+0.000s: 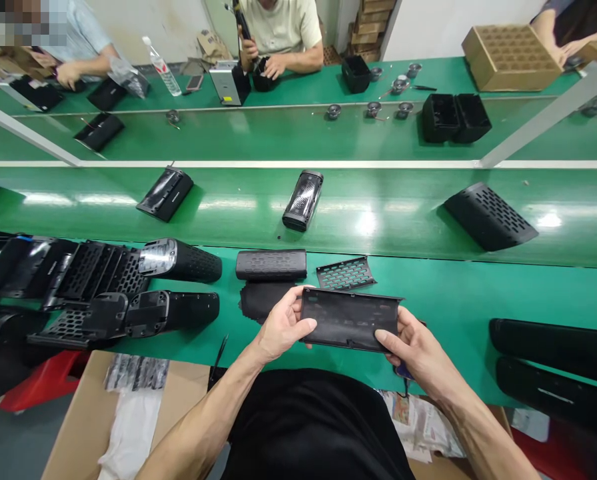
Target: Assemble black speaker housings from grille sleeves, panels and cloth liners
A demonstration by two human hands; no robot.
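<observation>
Both my hands hold a flat black plastic panel (348,319) level above the near edge of the green bench (453,300). My left hand (281,327) grips its left end and my right hand (413,347) grips its right end. Just beyond the panel lie a black perforated grille piece (346,273), a black speaker shell (271,264) and a dark piece of fabric (261,298).
Black speaker housings are piled at my left (103,287), with long black parts at my right (553,347). More housings ride the green conveyor (303,200) (488,217). Other people work across it, beside a cardboard tray (511,57). A cardboard box (108,413) sits below left.
</observation>
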